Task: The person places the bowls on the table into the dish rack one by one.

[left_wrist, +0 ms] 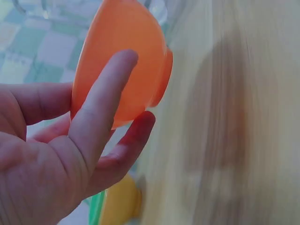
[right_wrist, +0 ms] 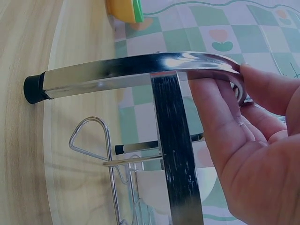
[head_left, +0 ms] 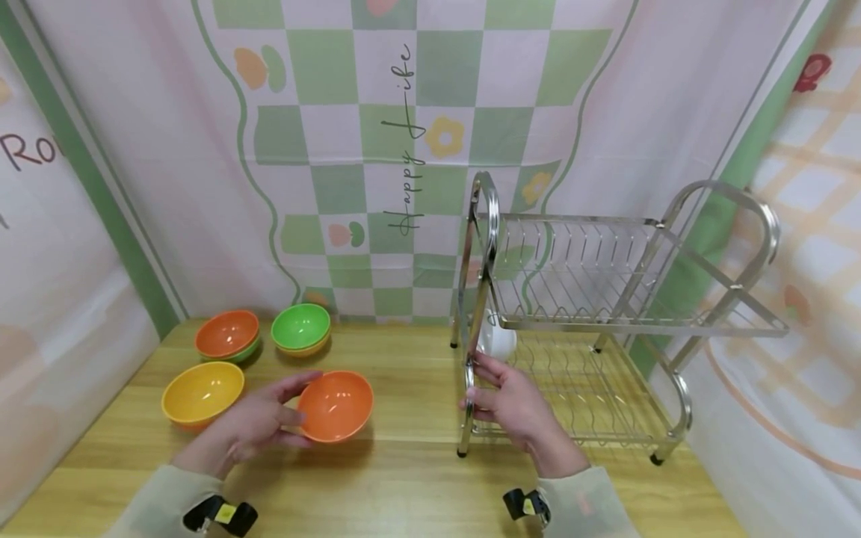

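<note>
My left hand (head_left: 258, 418) grips an orange bowl (head_left: 339, 407) by its left side, fingers and thumb about the rim and outer wall. In the left wrist view the bowl (left_wrist: 133, 30) is held off the tabletop, its shadow falling on the wood. The right hand (head_left: 518, 407) holds the curved left side frame of a two-tier metal dish rack (head_left: 572, 326); the right wrist view shows fingers and thumb around the shiny tube (right_wrist: 201, 60). Inside the rack's lower tier, at the left end, a white dish (head_left: 499, 344) stands partly hidden behind the frame.
Left of the orange bowl are stacked bowls: orange on green (head_left: 229, 334), green on yellow (head_left: 300, 327), and yellow on orange (head_left: 202, 392). The wooden table (head_left: 403, 478) meets a patterned curtain (head_left: 386, 273) at the back. Black-capped feet support the rack.
</note>
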Available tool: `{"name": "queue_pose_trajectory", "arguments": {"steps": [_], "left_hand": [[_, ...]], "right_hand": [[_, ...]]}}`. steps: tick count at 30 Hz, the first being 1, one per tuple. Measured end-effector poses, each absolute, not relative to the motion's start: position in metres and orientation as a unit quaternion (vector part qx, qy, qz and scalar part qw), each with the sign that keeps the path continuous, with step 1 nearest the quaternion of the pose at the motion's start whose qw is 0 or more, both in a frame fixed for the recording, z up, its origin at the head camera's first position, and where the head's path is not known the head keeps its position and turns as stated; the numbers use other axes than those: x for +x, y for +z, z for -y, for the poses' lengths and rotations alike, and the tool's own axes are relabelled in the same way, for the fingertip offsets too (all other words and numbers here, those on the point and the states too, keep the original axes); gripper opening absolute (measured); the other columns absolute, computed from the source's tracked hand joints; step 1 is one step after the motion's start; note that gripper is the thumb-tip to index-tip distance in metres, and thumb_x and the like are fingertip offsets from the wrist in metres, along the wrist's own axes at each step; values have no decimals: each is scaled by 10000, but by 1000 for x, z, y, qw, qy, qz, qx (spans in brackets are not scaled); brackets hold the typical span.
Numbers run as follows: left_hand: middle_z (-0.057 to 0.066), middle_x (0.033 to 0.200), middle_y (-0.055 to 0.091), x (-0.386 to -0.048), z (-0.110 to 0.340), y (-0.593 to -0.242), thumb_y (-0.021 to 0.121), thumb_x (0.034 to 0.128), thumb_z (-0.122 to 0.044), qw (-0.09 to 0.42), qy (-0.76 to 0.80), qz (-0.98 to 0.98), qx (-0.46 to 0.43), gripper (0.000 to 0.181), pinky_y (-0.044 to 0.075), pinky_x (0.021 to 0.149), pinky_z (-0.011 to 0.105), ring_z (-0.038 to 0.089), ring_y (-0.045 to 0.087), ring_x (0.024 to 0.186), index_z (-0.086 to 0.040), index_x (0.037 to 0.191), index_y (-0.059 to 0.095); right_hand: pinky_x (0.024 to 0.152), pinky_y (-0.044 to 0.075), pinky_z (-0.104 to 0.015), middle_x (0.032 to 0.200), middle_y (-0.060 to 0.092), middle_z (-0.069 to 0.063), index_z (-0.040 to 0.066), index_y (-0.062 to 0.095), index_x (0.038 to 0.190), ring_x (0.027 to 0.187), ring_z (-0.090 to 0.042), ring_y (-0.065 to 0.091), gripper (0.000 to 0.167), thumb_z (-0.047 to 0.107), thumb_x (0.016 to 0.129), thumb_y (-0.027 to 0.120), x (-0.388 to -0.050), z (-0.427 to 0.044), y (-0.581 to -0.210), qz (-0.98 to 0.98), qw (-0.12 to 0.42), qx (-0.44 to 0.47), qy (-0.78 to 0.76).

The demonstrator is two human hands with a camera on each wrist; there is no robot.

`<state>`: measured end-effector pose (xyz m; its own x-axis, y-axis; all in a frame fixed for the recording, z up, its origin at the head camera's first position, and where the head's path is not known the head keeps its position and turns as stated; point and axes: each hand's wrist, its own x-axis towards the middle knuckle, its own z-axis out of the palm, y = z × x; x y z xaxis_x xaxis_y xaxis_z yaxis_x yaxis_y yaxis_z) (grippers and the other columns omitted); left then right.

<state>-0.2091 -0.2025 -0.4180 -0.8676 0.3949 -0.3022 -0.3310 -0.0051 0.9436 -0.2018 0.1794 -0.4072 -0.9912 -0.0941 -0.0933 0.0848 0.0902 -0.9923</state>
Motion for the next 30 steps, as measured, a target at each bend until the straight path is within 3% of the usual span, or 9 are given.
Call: {"name": "queue_pose_trajectory", "arguments": {"steps": [10,30], "left_hand": [[259,1561,114,-191,174,-409,526,863,199,252,740,-622,53,782,569,832,542,394,565,1089,-41,1562,271],[248,1561,124,-179,149,-406,546,848,201,259,747,-608,75,781,586,792,530,406,605,1013,-43,1547,299]], "right_hand": [[776,601,-448,1489,425,-229,133,396,1534,940,-425,673,662,-86,943,597,-201,-180,-407,-740,63,-4,-670],[781,600,-446,1464,443,-253,149,374,1547,953,-403,677,659,-66,960,585,-197,-179,-403,-742,70,-8,-666]]}}
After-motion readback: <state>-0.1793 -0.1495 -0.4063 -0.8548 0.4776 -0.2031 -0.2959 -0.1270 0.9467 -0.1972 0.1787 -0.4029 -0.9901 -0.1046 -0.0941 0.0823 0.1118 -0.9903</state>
